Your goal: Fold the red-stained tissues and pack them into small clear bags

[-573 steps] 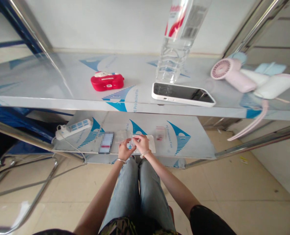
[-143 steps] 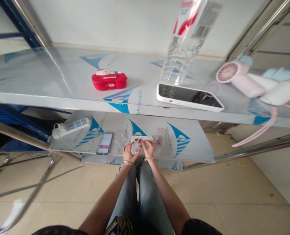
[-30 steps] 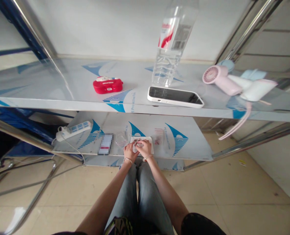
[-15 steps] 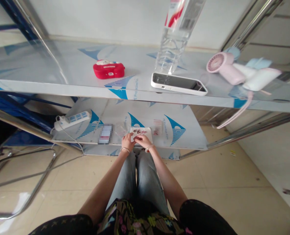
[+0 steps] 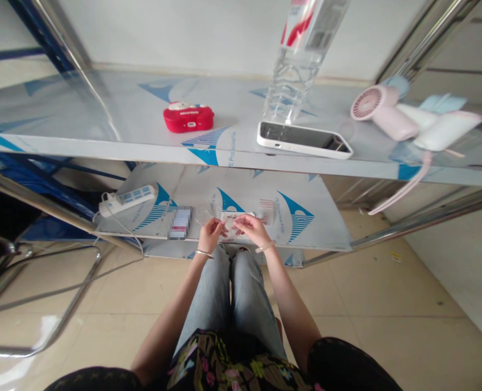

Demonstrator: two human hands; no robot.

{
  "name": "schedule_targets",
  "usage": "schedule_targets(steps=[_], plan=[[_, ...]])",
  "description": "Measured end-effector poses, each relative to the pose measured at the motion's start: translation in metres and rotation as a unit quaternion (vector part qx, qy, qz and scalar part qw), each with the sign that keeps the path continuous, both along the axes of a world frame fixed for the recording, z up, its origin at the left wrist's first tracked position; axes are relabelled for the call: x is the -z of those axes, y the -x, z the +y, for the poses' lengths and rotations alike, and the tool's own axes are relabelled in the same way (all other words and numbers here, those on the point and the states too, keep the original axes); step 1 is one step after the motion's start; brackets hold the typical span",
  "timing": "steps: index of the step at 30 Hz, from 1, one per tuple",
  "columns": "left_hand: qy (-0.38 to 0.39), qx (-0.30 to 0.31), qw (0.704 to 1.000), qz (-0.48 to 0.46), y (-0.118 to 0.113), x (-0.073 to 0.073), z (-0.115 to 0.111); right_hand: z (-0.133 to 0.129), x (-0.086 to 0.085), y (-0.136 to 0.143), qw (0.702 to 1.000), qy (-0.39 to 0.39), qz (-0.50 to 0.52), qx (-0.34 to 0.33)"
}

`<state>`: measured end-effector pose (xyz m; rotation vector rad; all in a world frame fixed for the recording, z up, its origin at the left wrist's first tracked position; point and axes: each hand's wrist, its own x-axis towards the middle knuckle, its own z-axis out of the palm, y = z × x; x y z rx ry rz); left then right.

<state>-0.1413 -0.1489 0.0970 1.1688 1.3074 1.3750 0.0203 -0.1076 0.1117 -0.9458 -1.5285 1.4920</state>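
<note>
My left hand (image 5: 211, 234) and my right hand (image 5: 256, 230) are raised a little over the lower shelf, close together with a small gap between the fingertips. Both have thumb and fingers pinched together; whatever they hold is too small to make out. Beneath them lies a white tray or sheet (image 5: 229, 238) bearing small dark red pieces, largely covered by my hands. A crumpled clear plastic bag (image 5: 202, 214) rests beside my left fingers. On the right, near my right hand, is a clear packet with pink stripes (image 5: 267, 206).
On the lower shelf (image 5: 249, 187) lie a blurred-out phone (image 5: 180, 222) and a white power strip (image 5: 129, 200) with its cable. The upper shelf holds a red case (image 5: 188, 118), a water bottle (image 5: 287, 87), a white-cased phone (image 5: 305, 140) and a pink handheld fan (image 5: 383, 111).
My hands have drawn slightly apart and lifted from the white tray; earlier their fingertips met over it. The whole view has shifted a little.
</note>
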Motion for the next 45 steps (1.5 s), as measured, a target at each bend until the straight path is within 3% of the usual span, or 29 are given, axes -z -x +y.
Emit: schedule_targets(steps=[5,10,18,29,37,45], plan=[[-0.002,-0.017,0.998,-0.054,-0.014,-0.024,-0.010,-0.018,-0.013,-0.013,0.999,0.029,0.017,0.037],[0.014,0.040,0.997,-0.071,-0.022,-0.038,-0.017,-0.030,-0.017,-0.023,0.996,0.067,0.007,0.065],[0.003,0.041,0.998,-0.057,-0.034,-0.062,-0.029,-0.045,-0.035,-0.030,0.994,0.042,0.034,0.100],[-0.016,0.008,0.998,-0.066,-0.025,-0.062,-0.026,-0.053,-0.048,-0.030,0.989,0.016,0.050,0.141],[-0.044,-0.013,0.999,-0.016,-0.023,-0.066,-0.030,-0.054,-0.051,-0.027,0.990,0.001,0.023,0.140],[-0.043,0.075,0.996,-0.022,-0.025,-0.077,-0.033,-0.056,-0.058,-0.028,0.993,-0.024,-0.004,0.119]])
